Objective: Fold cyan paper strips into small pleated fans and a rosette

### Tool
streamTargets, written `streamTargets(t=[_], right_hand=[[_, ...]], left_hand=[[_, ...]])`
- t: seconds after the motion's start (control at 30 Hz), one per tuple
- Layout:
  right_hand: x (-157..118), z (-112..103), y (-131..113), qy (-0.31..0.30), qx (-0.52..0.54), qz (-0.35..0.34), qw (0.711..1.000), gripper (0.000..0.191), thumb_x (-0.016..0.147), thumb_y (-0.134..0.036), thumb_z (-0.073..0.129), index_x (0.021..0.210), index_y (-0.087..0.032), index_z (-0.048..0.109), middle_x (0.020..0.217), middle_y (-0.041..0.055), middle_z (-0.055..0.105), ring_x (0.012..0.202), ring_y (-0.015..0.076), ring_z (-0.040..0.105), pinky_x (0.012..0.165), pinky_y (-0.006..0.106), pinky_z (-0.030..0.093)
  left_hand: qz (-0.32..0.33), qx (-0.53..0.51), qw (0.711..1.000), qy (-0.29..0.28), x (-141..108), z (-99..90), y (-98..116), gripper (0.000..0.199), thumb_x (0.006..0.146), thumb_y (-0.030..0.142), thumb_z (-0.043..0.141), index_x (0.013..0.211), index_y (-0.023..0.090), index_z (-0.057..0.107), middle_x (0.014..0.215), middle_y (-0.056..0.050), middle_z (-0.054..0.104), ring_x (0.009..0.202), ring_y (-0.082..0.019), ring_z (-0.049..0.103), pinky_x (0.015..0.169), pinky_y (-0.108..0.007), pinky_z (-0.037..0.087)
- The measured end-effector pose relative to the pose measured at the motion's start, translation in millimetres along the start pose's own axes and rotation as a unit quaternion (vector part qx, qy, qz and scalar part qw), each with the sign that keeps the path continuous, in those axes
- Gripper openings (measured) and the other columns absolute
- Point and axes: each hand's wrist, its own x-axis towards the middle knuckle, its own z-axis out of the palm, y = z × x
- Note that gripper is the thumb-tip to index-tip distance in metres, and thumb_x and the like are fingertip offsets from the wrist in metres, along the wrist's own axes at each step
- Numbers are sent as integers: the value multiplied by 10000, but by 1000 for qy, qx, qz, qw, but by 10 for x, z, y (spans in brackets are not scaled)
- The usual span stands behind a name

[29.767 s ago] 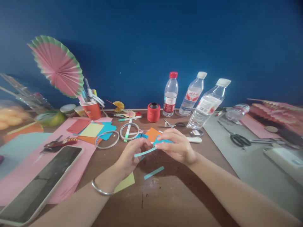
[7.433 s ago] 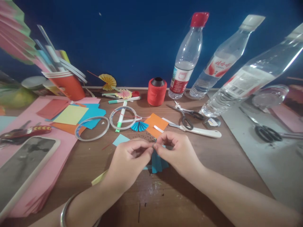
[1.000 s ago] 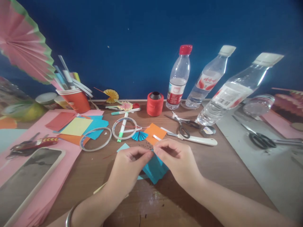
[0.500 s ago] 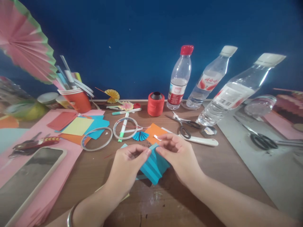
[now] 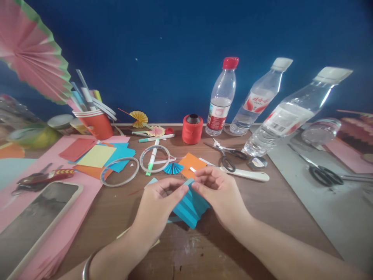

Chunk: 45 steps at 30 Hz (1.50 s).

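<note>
A sheet of blue paper (image 5: 190, 208) with parallel fold lines hangs between my hands above the wooden table. My left hand (image 5: 163, 202) pinches its upper edge between thumb and fingers. At the same edge, my right hand (image 5: 220, 192) grips the paper with thumb and fingertips, close to the left thumb. Just beyond the hands lie a small blue pleated paper fan (image 5: 173, 168) and an orange paper square (image 5: 190, 163). The fingertips behind the paper are partly hidden.
Two tape rolls (image 5: 154, 147) lie left of centre, near coloured paper squares (image 5: 97, 156). Behind stand a red thread spool (image 5: 192, 130) and three bottles (image 5: 220, 101). Black-handled scissors (image 5: 229, 161) and a white-handled cutter (image 5: 247, 174) lie to the right; a phone (image 5: 43, 221) at left.
The hands stay at the same place on the blue paper, with only slight finger movement along its upper edge. The whole view has shifted very slightly.
</note>
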Motion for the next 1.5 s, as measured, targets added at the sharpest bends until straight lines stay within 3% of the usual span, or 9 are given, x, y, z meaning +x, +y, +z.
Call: streamTargets(t=[0.17, 0.47, 0.67, 0.8, 1.23, 1.5], right_hand=[[-27, 23, -32, -1, -14, -9, 1000, 182, 608, -173, 665, 763, -180, 571, 654, -29, 589, 627, 100, 556, 602, 220, 453], [-16, -9, -4, -16, 31, -3, 999, 200, 620, -183, 663, 795, -183, 566, 665, -30, 582, 619, 94, 547, 584, 213, 444], [-36, -3, -33, -62, -40, -18, 997, 133, 644, -223, 649, 762, -181, 603, 682, -17, 591, 627, 102, 533, 582, 225, 432], [-35, 4, -7, -54, -63, -13, 996, 146, 620, -255, 673, 726, -176, 610, 694, -8, 605, 640, 117, 543, 598, 245, 437], [-33, -9, 0, -43, -4, 8, 999, 71, 624, -239, 662, 626, -180, 622, 615, -18, 604, 596, 112, 524, 579, 239, 413], [-23, -18, -21, -52, 25, 23, 998, 100, 672, -253, 620, 735, -181, 649, 659, -7, 625, 595, 111, 532, 565, 232, 411]], left_hand=[[0, 28, 999, 20, -6, 14, 21, 123, 647, 295, 665, 664, 173, 664, 588, 10, 639, 534, -87, 528, 490, -167, 416], [-10, 22, 1000, -3, -23, 11, 19, 141, 663, 313, 651, 699, 177, 666, 623, -4, 659, 555, -98, 543, 509, -181, 433], [2, 28, 1000, 9, -18, 15, 30, 107, 646, 286, 667, 679, 184, 670, 632, 9, 663, 575, -92, 550, 533, -170, 432], [10, 38, 999, 4, -20, 25, 44, 79, 641, 260, 667, 670, 186, 674, 644, 8, 669, 596, -100, 561, 544, -174, 436], [37, 82, 996, 2, -40, 28, 40, 80, 643, 261, 659, 674, 192, 682, 670, -11, 674, 617, -134, 575, 565, -223, 451], [17, 60, 998, -5, -34, 22, 53, 115, 679, 294, 635, 719, 199, 686, 679, -5, 680, 614, -134, 583, 551, -217, 458]])
